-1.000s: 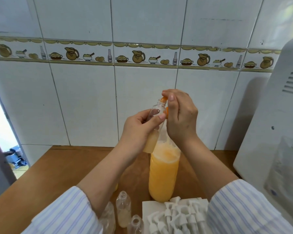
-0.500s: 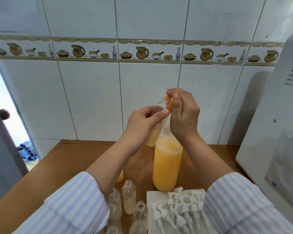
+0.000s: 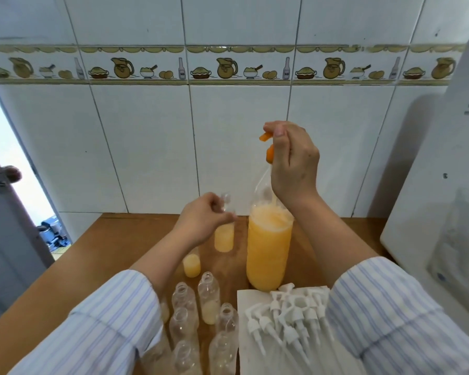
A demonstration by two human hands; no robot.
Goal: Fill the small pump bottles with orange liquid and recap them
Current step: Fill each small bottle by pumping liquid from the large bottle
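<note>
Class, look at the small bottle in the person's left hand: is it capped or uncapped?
Uncapped. The small bottle, gripped by the left hand, shows a bare clear neck; the white pump caps lie on the paper.

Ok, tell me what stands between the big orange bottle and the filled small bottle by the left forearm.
In the head view, the small bottle that the left hand grips stands between the big orange bottle and the filled small bottle by the forearm.

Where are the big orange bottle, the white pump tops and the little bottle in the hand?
big orange bottle [image 3: 267,253], head view, middle of body.
white pump tops [image 3: 290,315], head view, pile's middle.
little bottle [image 3: 224,236], head view, filled lower part.
</note>
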